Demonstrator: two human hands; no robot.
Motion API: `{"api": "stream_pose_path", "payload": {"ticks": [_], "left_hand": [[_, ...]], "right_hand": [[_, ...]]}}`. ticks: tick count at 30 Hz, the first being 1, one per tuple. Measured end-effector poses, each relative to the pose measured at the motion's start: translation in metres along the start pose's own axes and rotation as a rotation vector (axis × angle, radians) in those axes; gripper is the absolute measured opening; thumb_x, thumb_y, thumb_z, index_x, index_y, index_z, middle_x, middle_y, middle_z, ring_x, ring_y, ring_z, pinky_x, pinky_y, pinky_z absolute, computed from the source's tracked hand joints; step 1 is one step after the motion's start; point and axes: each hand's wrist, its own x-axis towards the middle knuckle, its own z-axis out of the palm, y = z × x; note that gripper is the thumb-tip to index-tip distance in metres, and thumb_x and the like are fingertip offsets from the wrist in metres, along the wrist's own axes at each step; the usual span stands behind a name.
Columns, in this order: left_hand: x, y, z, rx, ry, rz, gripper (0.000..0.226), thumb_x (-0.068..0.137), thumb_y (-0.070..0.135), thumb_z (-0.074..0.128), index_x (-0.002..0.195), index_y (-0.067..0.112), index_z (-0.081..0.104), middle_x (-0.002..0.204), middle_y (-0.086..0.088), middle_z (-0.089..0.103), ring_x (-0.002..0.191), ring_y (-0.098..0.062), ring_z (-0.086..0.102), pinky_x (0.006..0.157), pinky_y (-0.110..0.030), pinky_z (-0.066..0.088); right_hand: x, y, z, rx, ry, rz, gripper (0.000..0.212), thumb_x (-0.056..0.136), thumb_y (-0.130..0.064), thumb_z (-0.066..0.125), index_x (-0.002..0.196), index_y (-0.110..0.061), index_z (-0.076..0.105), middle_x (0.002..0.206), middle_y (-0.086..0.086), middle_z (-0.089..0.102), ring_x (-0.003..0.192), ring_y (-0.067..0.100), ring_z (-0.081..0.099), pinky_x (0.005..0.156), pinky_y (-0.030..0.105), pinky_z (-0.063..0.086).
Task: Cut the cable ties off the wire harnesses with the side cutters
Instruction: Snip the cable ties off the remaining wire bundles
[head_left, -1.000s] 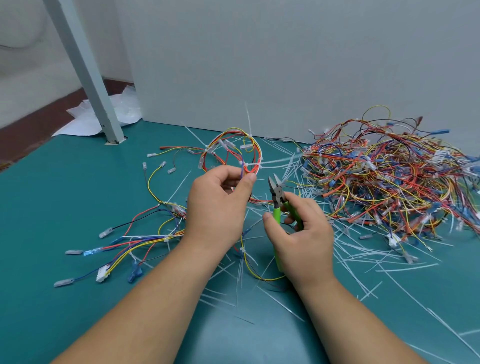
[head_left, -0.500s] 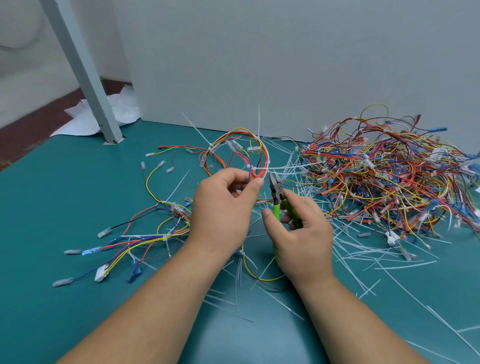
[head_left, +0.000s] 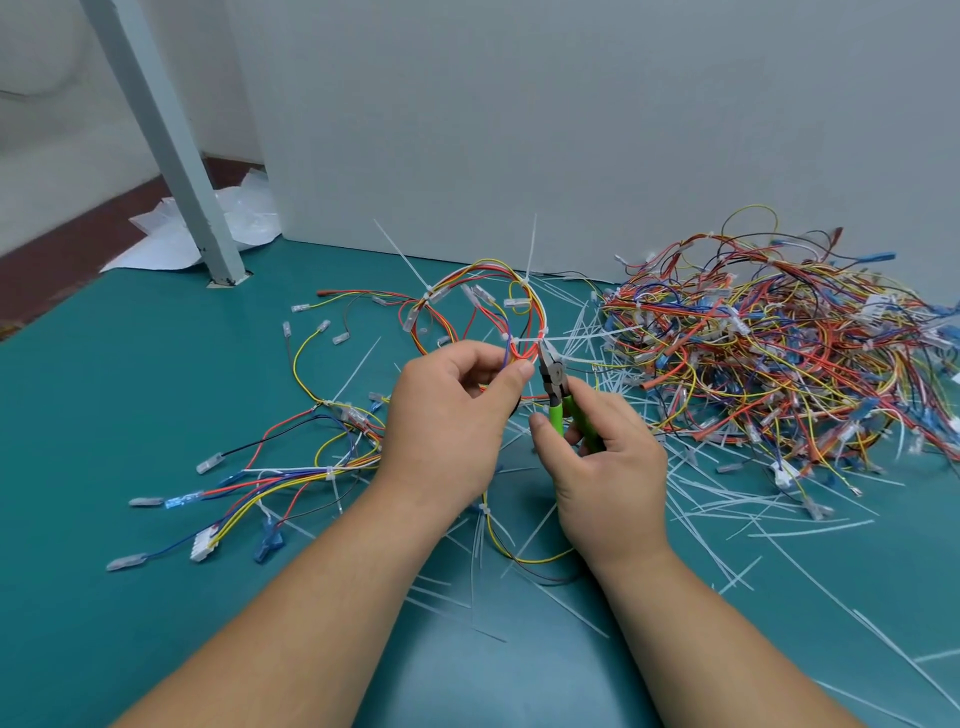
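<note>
- Teal table (head_left: 130, 395) – it lies under the looped harness and everything else.
- Heap of wire harnesses (head_left: 769, 353): right of the looped harness, against the grey wall.
- Spread-out harness (head_left: 291, 467): flat on the table, left of and nearer than the looped harness.
- Looped harness (head_left: 478, 301): held up off the table, its white cable ties sticking outward.
- Left hand (head_left: 447, 421): thumb and fingers curled, pinching the loop's lower wires.
- Right hand (head_left: 608, 467): just right of the loop, fingers wrapped round the green handles.
- Side cutters (head_left: 553, 379) – tips at the loop's right side, on a cable tie (head_left: 543, 336); whether the jaws have closed cannot be told.
- Cut ties (head_left: 779, 525): strewn right of and nearer than the loop.
</note>
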Motion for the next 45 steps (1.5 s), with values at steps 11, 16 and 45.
{"api": "stream_pose_path", "payload": {"ticks": [11, 16, 45], "left_hand": [[0.0, 0.0, -0.001, -0.026, 0.016, -0.032, 0.008, 0.091, 0.021, 0.076, 0.083, 0.017, 0.075, 0.076, 0.0, 0.074, 0.062, -0.003, 0.057, 0.062, -0.013, 0.048], [0.001, -0.001, -0.002, -0.006, 0.04, -0.016, 0.009, 0.09, 0.021, 0.076, 0.081, 0.022, 0.074, 0.069, 0.011, 0.071, 0.061, 0.001, 0.058, 0.061, -0.01, 0.046], [0.0, -0.009, -0.012, 0.353, 0.146, 0.245, 0.006, 0.086, 0.034, 0.07, 0.086, 0.031, 0.075, 0.08, 0.015, 0.068, 0.073, 0.002, 0.057, 0.064, -0.013, 0.041]], "right_hand": [[0.002, -0.002, -0.003, 0.001, -0.068, 0.033, 0.027, 0.09, -0.016, 0.078, 0.116, -0.019, 0.075, 0.08, -0.001, 0.063, 0.076, 0.023, 0.058, 0.074, 0.037, 0.049], [0.002, -0.004, -0.004, -0.015, -0.082, 0.069, 0.024, 0.088, -0.029, 0.074, 0.11, -0.023, 0.076, 0.078, 0.001, 0.065, 0.075, 0.023, 0.059, 0.071, 0.037, 0.049], [0.029, -0.075, -0.025, 0.646, -0.63, 0.863, 0.048, 0.08, -0.04, 0.068, 0.107, -0.001, 0.073, 0.078, 0.015, 0.067, 0.062, 0.03, 0.069, 0.06, 0.04, 0.062]]}}
